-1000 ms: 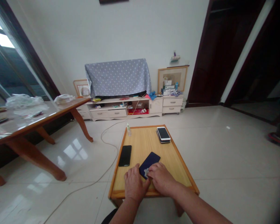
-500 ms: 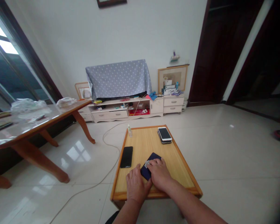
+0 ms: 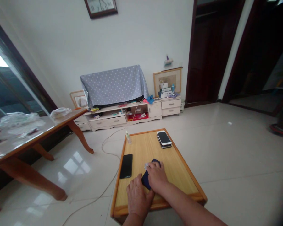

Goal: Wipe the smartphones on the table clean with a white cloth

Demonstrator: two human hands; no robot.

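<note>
A dark blue phone lies slanted on the small wooden table, partly covered by my hands. My left hand steadies it at the lower left edge, thumb and fingers on either side of the near corner. Over the phone's upper part, my right hand presses down a crumpled white tissue, its fingers bent around it. To the left lies a black phone, screen up. At the far right corner is a stack of phones with a white one on top. A small clear spray bottle stands at the far left corner.
A larger brown table with plastic bags stands at the left. A thin cable runs across the tiled floor beside the small table. Against the wall is a low white cabinet below a dotted grey cloth.
The view has tilted up and shifted slightly, showing more of the wall clock. My right hand with the tissue covers more of the phone's upper right part; my left hand keeps its place.
</note>
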